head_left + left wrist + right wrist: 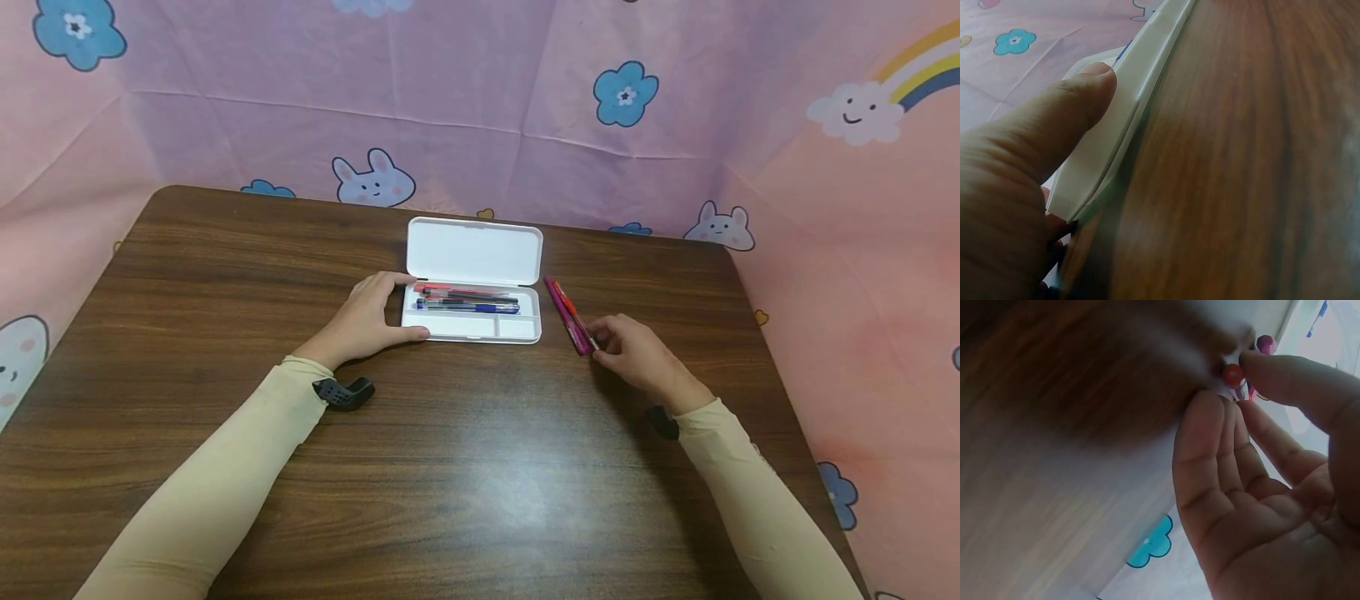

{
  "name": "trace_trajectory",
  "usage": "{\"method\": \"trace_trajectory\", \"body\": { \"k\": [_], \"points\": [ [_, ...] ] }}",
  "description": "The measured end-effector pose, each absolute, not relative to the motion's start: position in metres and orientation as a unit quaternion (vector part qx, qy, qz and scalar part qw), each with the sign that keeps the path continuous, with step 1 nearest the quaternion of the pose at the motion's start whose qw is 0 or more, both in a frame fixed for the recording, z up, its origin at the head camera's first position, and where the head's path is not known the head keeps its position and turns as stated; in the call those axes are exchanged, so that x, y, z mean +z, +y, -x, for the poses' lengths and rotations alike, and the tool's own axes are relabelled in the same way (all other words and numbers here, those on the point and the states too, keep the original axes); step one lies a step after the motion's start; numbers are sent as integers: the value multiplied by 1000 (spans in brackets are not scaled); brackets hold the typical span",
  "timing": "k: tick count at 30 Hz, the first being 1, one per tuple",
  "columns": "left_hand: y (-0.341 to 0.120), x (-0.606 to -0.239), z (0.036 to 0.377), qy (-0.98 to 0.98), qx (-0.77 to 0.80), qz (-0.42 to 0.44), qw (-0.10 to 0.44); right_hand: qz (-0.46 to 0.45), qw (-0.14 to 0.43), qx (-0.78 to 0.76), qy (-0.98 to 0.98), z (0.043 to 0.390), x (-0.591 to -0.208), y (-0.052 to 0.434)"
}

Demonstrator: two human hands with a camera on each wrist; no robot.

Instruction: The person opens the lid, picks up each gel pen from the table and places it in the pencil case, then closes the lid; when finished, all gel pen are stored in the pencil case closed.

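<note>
A white pencil case lies open on the table, its lid tipped back. Several pens, with red, black and blue parts, rest in its long compartment. My left hand holds the case's left end, thumb along the front wall and fingers round toward the back. Right of the case, a red pen and a magenta pen lie side by side, slanting. My right hand pinches the red pen near its close end; in the right wrist view its round red tip shows between thumb and fingertips.
The brown wooden table carries the case and pens. A pink and lilac patterned cloth hangs behind its back edge and along both sides. A dark wrist device sits at the left cuff.
</note>
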State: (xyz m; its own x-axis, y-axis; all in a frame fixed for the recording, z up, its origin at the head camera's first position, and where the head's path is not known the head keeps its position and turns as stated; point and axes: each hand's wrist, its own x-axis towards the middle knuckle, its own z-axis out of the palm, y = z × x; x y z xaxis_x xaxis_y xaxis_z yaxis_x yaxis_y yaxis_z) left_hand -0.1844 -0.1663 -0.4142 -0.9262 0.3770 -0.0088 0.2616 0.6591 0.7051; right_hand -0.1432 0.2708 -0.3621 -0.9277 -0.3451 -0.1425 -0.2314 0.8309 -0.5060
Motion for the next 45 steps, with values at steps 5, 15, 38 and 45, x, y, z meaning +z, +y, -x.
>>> {"method": "trace_trajectory", "body": {
  "k": [5,15,38,45],
  "points": [
    [-167,-414,185,907,374,-176,80,142,102,-245,954,144,-366,274],
    [-166,-414,183,908,372,-175,80,108,102,-240,959,146,-368,279],
    [-166,-413,183,907,373,-180,76,104,62,-237,964,141,-368,295],
    [-166,-414,182,908,374,-173,75,82,56,-239,966,137,-368,302]
  ]
}}
